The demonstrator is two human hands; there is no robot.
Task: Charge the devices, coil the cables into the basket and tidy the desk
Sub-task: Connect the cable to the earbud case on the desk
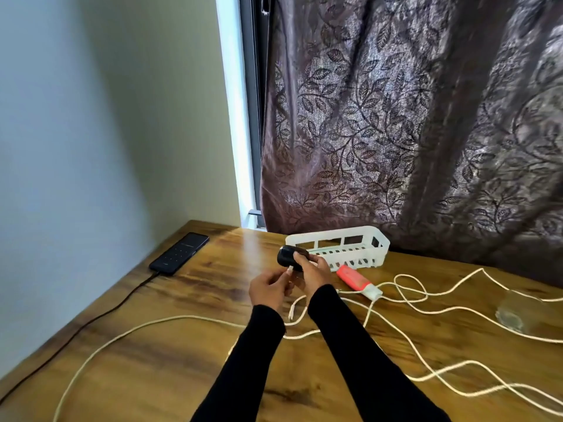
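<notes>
Currently you're on the charging step: your right hand [313,271] grips the small black device [289,257], fingers curled round its body, held up just past your knuckles and in front of the white basket [341,246]. Your left hand [269,289] pinches the white plug [291,270] between thumb and fingertips, tip touching the device's underside. Whether it's seated in the port, can't tell; the port is hidden by your fingers.

Next move, my read: line the plug up square and push straight in while the right hand braces.

The phone [179,252] sits well off to the left of your left hand, dark cable [91,322] at its near end. Loose white cables [426,312] sprawl right of your right forearm, none coiled. The red-and-white gadget [358,281] lies just right of your right wrist; type unclear. A blurry clear object [515,312] sits far right. Cable ends run off frame.
</notes>
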